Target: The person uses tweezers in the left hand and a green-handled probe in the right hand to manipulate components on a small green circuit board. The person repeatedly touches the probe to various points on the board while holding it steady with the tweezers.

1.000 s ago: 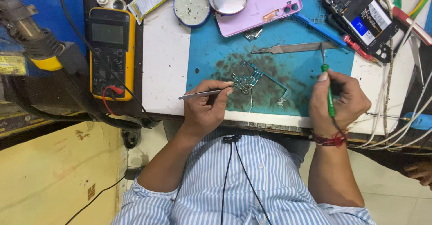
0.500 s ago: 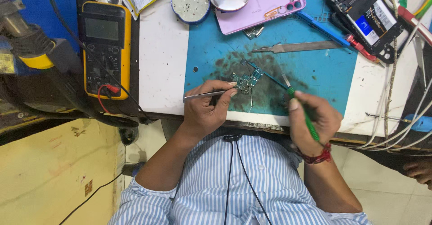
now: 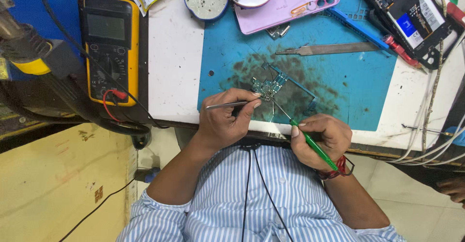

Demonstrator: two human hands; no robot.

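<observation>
Pinching a pair of metal tweezers [image 3: 227,105] in my left hand [image 3: 225,123], I keep their tips at the small circuit board [image 3: 267,87] — it lies on the stained blue mat [image 3: 339,87] on the white worktop [image 3: 172,63]. My right hand [image 3: 322,135] has its fingers clenched around a green-handled tool [image 3: 310,143], its thin metal tip touching the board's near edge. A yellow multimeter [image 3: 110,43] sits off to my left — a pink phone [image 3: 286,5] lies beyond the mat.

A white workbench [image 3: 174,68] fills the upper middle of the frame under even light, with a pale tiled floor [image 3: 416,208] at lower right and a yellow panel [image 3: 58,184] at lower left.
</observation>
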